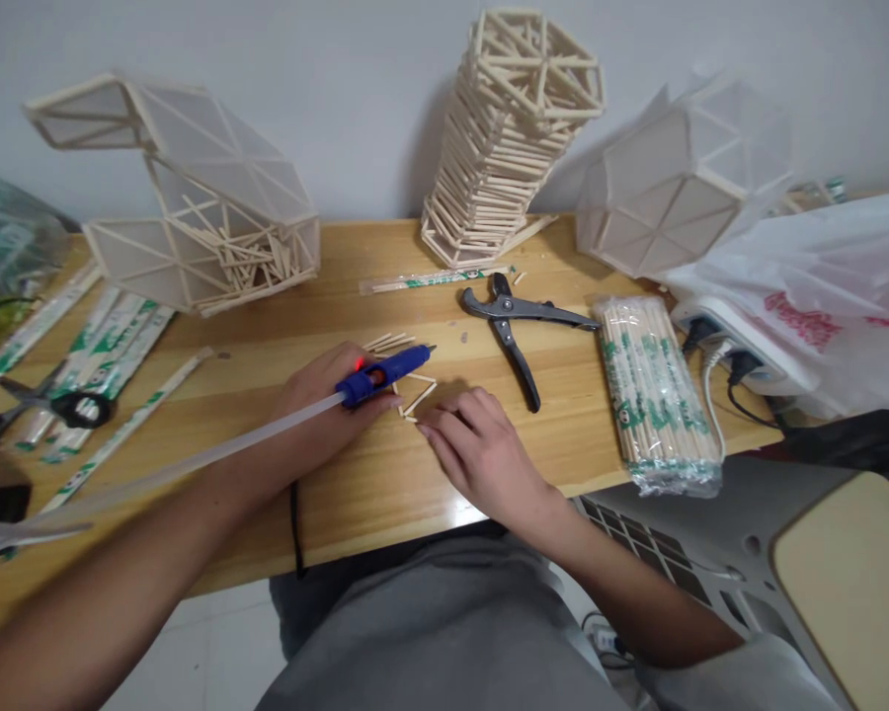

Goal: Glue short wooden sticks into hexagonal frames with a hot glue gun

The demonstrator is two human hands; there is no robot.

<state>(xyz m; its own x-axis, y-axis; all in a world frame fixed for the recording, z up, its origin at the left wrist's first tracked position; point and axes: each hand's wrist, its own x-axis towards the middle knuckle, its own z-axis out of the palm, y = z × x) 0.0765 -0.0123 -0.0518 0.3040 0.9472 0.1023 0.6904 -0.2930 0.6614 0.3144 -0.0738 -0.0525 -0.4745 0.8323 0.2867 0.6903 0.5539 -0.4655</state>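
My left hand (333, 390) is closed around a blue hot glue gun (385, 375), its nozzle pointing right and a long pale glue stick (267, 434) trailing from its back across my forearm. A red light glows on the gun. Just below the nozzle, a few short wooden sticks (419, 397) form a small angular outline on the table. The fingertips of my right hand (481, 444) pinch the end of a short stick (410, 420) at the outline's lower corner. Behind the gun lie several more cut sticks (389, 343).
A cutter (508, 326) lies open to the right, near a packet of wrapped chopsticks (656, 395) and a power strip (718, 331). A tall stick tower (504, 138) and two panelled stick frames (214, 188) (674, 178) stand along the wall. Scissors (59, 400) lie left.
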